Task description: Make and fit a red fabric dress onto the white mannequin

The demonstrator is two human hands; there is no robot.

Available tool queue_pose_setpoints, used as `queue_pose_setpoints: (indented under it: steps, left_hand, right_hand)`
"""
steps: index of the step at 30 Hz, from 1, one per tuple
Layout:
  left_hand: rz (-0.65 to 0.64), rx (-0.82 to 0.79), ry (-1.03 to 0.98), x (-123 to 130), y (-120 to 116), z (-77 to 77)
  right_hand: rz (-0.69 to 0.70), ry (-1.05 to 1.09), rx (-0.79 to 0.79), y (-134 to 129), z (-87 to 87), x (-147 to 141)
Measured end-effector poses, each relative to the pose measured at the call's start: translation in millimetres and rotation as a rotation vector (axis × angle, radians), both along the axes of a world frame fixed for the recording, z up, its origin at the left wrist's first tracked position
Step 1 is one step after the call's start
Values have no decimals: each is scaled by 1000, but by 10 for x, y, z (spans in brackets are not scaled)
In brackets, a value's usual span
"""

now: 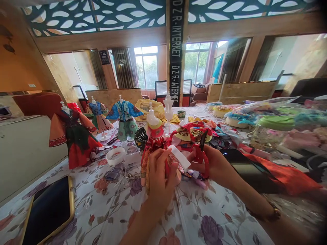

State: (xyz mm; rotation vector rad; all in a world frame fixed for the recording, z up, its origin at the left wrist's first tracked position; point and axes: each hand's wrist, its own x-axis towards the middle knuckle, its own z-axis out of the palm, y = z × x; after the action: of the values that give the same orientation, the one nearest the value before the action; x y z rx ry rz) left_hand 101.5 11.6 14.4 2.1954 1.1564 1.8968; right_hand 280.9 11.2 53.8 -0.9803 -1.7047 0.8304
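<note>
I have my left hand wrapped round the small white mannequin at mid-table, my right hand pinching its red garment; dressing looks part-done, three dressed mannequins standing behind.

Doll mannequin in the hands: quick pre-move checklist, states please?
1. Left hand holding the doll mannequin: ok, fingers wrap its dress.
2. Right hand holding red scissors: ok.
3. Mannequin upright: ok, slightly tilted.
4. Scissor blades open or closed: cannot tell, hidden behind the white strip.
5. Phone out of the work area: ok, lying at the near left table edge.
6. Space around the hands: not ok, fabric pile crowds close behind them.
</note>
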Motion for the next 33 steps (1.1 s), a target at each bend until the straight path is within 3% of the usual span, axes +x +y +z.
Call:
queue_pose_setpoints:
  steps: [2,7,16,21,26,29,33]
  left_hand:
    - [-91,-92,-127,30,-10,-3]
    - [-499,-427,-523,116,-31,63]
    - [-862,-705,-708,120,97,220]
    - [-935,-693,-711,177,172,340]
    - [-1027,-670,-706,298,308,494]
    - [-1057,-683,-748,363,394,534]
    - [-1030,-710,-814,395,462,472]
  right_hand:
    - [-29,-8,41,-8,-15,-22]
    - [-51,-38,119,-48,-12,-72]
    - [-133,-115,177,-46,-5,-113]
    - [-206,-121,204,-33,7,-84]
    - [-329,5,271,-9,-2,-59]
    - [-326,85,240,-5,-9,-45]
    - [-259,132,145,-41,-7,-59]
